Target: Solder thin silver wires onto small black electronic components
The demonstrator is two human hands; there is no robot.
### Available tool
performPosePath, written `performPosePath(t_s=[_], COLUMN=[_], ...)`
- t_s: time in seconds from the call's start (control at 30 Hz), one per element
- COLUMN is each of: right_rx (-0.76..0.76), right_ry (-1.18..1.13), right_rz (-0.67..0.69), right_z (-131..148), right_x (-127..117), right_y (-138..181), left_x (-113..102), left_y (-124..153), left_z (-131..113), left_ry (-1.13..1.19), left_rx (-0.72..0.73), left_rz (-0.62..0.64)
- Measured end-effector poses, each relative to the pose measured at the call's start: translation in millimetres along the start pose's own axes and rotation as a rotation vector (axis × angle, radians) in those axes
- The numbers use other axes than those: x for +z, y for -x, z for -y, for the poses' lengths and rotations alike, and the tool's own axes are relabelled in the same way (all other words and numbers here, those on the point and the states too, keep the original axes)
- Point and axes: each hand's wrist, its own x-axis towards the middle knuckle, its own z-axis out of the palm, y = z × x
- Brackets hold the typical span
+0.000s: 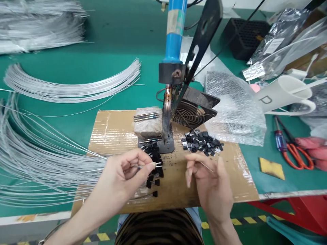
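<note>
My left hand (pixel 136 170) pinches a thin grey wire (pixel 158 164) between thumb and fingertips, its pale end pointing right. Beneath and beyond that hand lies a row of wires with black connectors (pixel 154 153). My right hand (pixel 208 180) is half curled, thumb apart from the fingers, palm turned inward; a fine light line crosses it, too thin to identify. Just past its fingertips sits a pile of small black connectors (pixel 201 141). A soldering iron (pixel 167 109) with a blue handle is held upright on a stand, tip down, in front of both hands.
Brown cardboard (pixel 178 190) covers the work area. Grey wire bundles (pixel 74 88) spread over the left side. A small fan (pixel 194 109) stands behind the iron. To the right are bubble wrap (pixel 230 105), a white mug (pixel 283 93), orange-handled scissors (pixel 297 156) and a yellow sponge (pixel 271 168).
</note>
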Motion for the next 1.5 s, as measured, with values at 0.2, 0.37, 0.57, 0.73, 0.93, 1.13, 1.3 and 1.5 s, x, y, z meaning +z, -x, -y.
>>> performPosePath(t_s=[0.2, 0.37, 0.57, 0.73, 0.93, 1.13, 1.3, 1.5], right_rx=[0.100, 0.172, 0.255, 0.305, 0.310, 0.333, 0.373, 0.447], right_ry=[0.090, 0.003, -0.176, -0.213, -0.214, -0.233, -0.289, -0.327], right_rz=[0.054, 0.147, 0.168, 0.158, 0.143, 0.130, 0.142, 0.155], right_z=[-3, -6, -12, -12, -12, -11, -9, -8], right_x=[25, 40, 39, 40, 39, 38, 38, 37], right_y=[10, 7, 8, 7, 6, 7, 5, 2], left_x=[3, 7, 11, 14, 15, 15, 14, 11], left_y=[1, 3, 3, 4, 5, 8, 6, 4], left_z=[-4, -8, -12, -17, -12, -5, -10, -18], left_ry=[-0.045, -0.053, -0.124, -0.137, -0.126, -0.101, -0.074, -0.080], left_rx=[0.015, 0.059, 0.096, 0.100, 0.103, 0.120, 0.141, 0.123], left_rz=[-0.017, -0.024, -0.068, -0.087, -0.076, -0.031, -0.007, 0.030])
